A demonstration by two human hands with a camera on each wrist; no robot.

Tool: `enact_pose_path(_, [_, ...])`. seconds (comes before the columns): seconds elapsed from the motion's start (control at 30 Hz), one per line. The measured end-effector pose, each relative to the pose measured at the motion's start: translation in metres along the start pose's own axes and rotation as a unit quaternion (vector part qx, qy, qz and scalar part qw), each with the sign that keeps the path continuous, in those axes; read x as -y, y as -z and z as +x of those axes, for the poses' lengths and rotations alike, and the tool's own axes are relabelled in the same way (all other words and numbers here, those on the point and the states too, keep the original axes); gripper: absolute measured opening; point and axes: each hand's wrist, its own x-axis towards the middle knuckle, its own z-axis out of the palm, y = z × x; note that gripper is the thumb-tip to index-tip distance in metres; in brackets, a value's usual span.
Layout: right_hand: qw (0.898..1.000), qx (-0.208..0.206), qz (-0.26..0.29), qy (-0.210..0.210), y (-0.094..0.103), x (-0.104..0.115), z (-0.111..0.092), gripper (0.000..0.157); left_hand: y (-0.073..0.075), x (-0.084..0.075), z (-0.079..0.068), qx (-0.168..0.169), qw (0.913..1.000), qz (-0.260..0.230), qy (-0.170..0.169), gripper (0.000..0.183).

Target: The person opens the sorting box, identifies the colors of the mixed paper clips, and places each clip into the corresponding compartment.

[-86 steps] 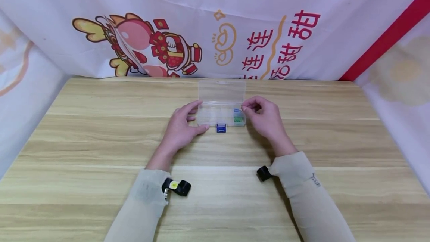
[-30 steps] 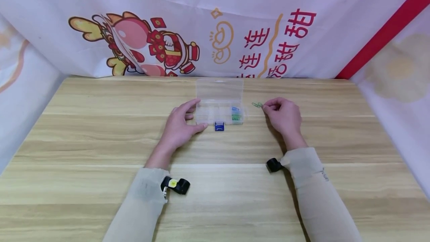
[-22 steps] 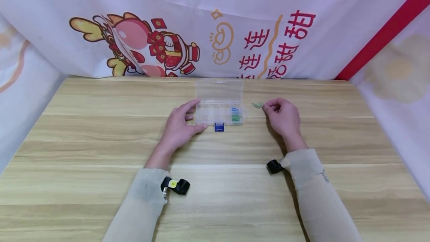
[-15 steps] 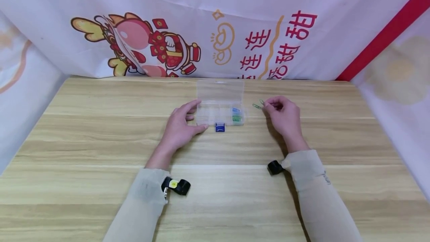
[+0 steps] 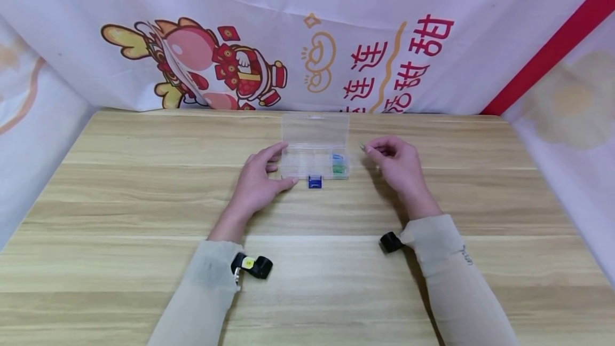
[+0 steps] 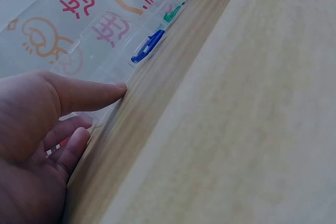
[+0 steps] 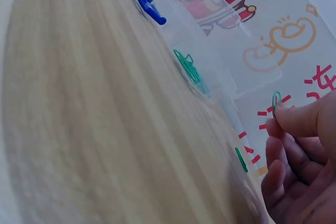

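Observation:
A clear plastic compartment box [image 5: 307,163] lies on the table with its lid [image 5: 315,129] raised at the back. Its right-hand end holds blue paper clips [image 5: 338,157] behind green paper clips [image 7: 190,70]. My left hand [image 5: 258,180] grips the box's left end, thumb at the front edge and index finger at the back. Right of the box, my right hand [image 5: 396,167] pinches a green paper clip [image 7: 276,102] between thumb and index finger. Another green paper clip [image 7: 241,159] lies on the table beneath that hand; the hand hides it in the head view.
A blue latch [image 5: 315,181] sticks out from the box's front edge. The wooden table [image 5: 307,282] ends at a white printed cloth [image 5: 298,68] just behind the lid. Black wrist cameras [image 5: 259,267] sit on both sleeves.
My right hand has moved from the box to the right, where two green paper clips showed, and picked one up. It now stands slightly back toward the box. My left hand stays put.

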Motion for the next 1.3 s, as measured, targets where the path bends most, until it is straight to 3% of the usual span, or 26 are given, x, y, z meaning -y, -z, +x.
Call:
enact_pose_path(0.17, [0.998,0.056,-0.016,0.009,-0.003,0.002,-0.003,0.021,0.0,0.001,0.001,0.0,1.0,0.001,0.001,0.082])
enact_pose_path(0.37, [0.995,0.09,-0.028,0.027,-0.008,0.005,-0.006,0.017,0.001,0.0,0.0,0.002,1.0,-0.002,-0.002,0.082])
enact_pose_path(0.6, [0.992,0.095,-0.054,0.058,-0.013,0.004,-0.008,0.015,0.0,0.0,0.0,0.001,1.0,-0.003,-0.003,0.081])
enact_pose_path(1.3, [0.992,0.097,-0.068,0.045,-0.015,0.003,-0.007,0.013,0.0,0.0,0.0,0.001,1.0,-0.005,-0.004,0.082])
